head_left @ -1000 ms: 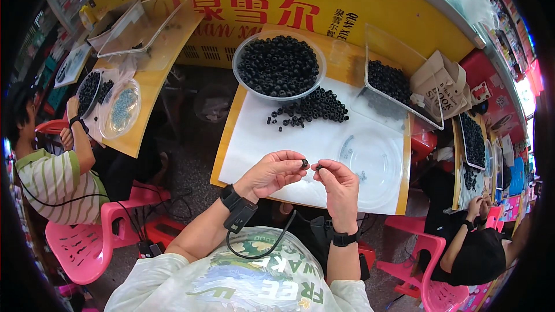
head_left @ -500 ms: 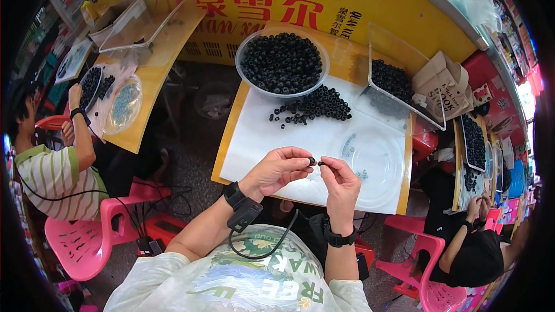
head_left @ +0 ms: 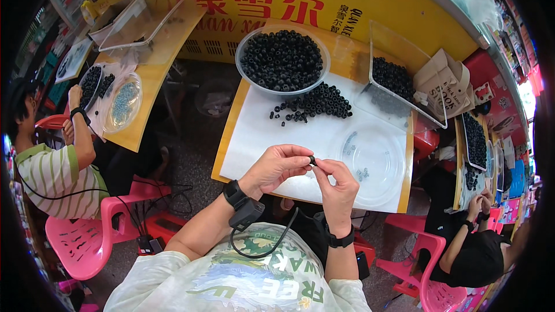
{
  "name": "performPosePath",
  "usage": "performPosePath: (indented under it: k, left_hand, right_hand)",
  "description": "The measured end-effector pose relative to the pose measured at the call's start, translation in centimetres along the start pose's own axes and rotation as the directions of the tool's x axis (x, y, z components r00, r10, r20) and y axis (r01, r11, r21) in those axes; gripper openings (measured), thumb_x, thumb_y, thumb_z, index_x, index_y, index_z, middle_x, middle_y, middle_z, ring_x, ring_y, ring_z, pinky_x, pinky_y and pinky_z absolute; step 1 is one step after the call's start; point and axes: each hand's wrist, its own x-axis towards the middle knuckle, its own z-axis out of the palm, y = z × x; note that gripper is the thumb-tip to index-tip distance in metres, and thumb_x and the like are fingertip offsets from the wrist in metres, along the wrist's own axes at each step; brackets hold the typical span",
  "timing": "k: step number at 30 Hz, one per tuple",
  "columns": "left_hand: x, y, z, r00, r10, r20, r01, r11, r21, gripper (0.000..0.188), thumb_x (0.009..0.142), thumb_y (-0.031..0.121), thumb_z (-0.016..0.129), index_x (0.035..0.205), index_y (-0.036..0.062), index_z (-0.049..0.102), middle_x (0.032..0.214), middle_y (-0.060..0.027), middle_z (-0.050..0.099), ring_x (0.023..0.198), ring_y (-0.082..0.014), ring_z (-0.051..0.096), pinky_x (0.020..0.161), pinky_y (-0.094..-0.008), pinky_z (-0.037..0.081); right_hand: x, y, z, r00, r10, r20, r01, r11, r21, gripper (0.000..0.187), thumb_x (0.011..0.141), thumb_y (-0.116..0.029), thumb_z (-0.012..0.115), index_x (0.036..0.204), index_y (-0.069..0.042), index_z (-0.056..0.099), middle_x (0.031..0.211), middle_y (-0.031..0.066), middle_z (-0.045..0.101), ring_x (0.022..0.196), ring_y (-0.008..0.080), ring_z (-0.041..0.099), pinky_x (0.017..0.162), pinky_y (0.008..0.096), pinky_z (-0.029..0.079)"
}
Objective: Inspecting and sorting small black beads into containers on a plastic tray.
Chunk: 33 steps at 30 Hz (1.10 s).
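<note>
The left hand [head_left: 278, 167] pinches 1 black bead [head_left: 313, 160] over the white sheet [head_left: 248, 136]; the right hand [head_left: 338, 182] meets it, fingertips closed, any contents hidden. Seemingly they're working the bead together; next calls for steady alignment.

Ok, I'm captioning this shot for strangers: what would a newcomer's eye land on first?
Probably the clear round bowl heaped with black beads at the table's far side, with more spread on the white sheet before it. Nearer, the left hand and right hand meet at a small dark piece. A pink chair stands out lower left.
</note>
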Motion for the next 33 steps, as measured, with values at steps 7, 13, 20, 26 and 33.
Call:
performPosePath:
  k: [7,13,20,26,33]
  left_hand:
    - [0.0,-0.4,0.0,1.000,0.015,0.014,-0.015,1.000,-0.005,0.021,0.093,0.006,0.072,0.114,0.0016,0.070,0.101,-0.0073,0.072,0.086,-0.0120,0.068,0.080,-0.0249,0.057]
    - [0.0,-0.2,-0.8,0.991,-0.005,0.133,0.000,0.999,0.035,0.027,0.093,0.006,0.073,0.119,0.0014,0.067,0.101,-0.0062,0.072,0.087,-0.0116,0.067,0.080,-0.0249,0.057]
    - [-0.2,-0.7,-0.3,0.984,-0.043,0.173,0.057,0.995,-0.081,0.042,0.094,0.006,0.071,0.132,0.0016,0.055,0.104,-0.0052,0.070,0.087,-0.0105,0.066,0.082,-0.0246,0.057]
    - [-0.3,-1.7,-0.2,0.990,-0.009,0.140,0.029,0.989,-0.144,0.041,0.094,0.007,0.072,0.131,0.0039,0.056,0.109,-0.0049,0.070,0.093,-0.0114,0.067,0.086,-0.0258,0.058]
    - [-0.3,-1.4,-1.5,0.977,-0.059,0.206,0.066,0.997,-0.028,0.049,0.092,0.006,0.073,0.137,0.0015,0.052,0.116,-0.0070,0.069,0.103,-0.0134,0.068,0.092,-0.0277,0.057]
  right_hand:
    - [-0.2,-0.3,0.3,0.999,-0.037,-0.016,0.037,0.999,-0.010,0.018,0.081,0.004,0.078,0.098,0.001,0.075,0.089,0.0111,0.073,0.075,0.0155,0.066,0.071,0.0267,0.052]
    - [0.0,1.2,-1.0,0.973,0.149,0.175,-0.183,0.963,0.196,0.026,0.080,0.002,0.079,0.105,-0.001,0.075,0.102,0.0070,0.070,0.081,0.0118,0.060,0.075,0.0243,0.051]
    - [0.3,1.9,-1.5,0.928,0.146,0.343,-0.260,0.913,0.316,0.035,0.086,-0.002,0.076,0.121,-0.004,0.073,0.121,0.0067,0.065,0.094,0.0103,0.058,0.080,0.0233,0.050]
    - [-0.1,2.3,-1.1,0.934,0.158,0.321,-0.280,0.882,0.380,0.036,0.087,0.000,0.075,0.123,-0.005,0.073,0.123,0.0073,0.065,0.096,0.0102,0.059,0.082,0.0235,0.051]
    - [-0.8,2.6,-0.6,0.909,0.190,0.370,-0.366,0.788,0.495,0.033,0.087,0.004,0.074,0.120,0.000,0.071,0.121,0.0106,0.069,0.103,0.0139,0.065,0.090,0.0262,0.054]
